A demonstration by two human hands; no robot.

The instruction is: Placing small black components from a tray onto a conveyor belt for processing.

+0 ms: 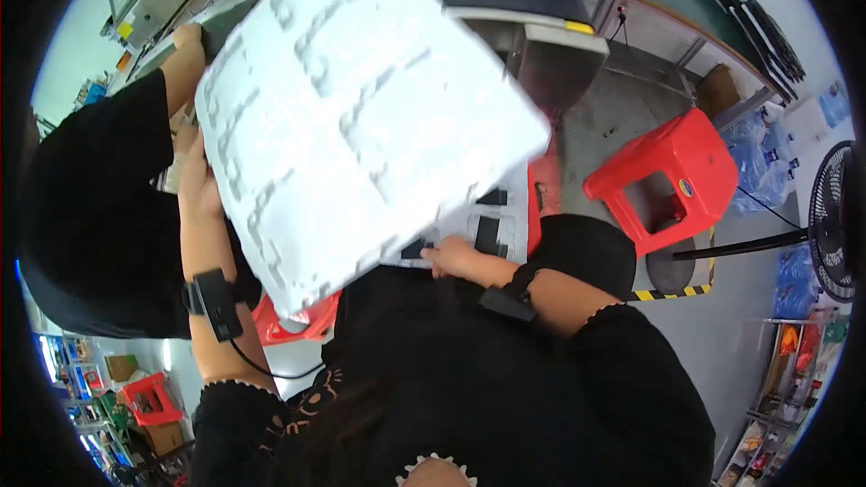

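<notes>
Both hands grip a white moulded foam tray (361,108): left hand (198,185) on its left edge, right hand (451,257) at its lower edge. Tilted, long axis upper-left to lower-right. Red stool (672,176) stands right.

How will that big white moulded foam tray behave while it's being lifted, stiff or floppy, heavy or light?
The white foam tray probably stays stiff: it shows no sag though the left hand and right hand meet it only at its edges. It looks light for its size. Its thin ribbed moulding could likely crack if bent.
</notes>
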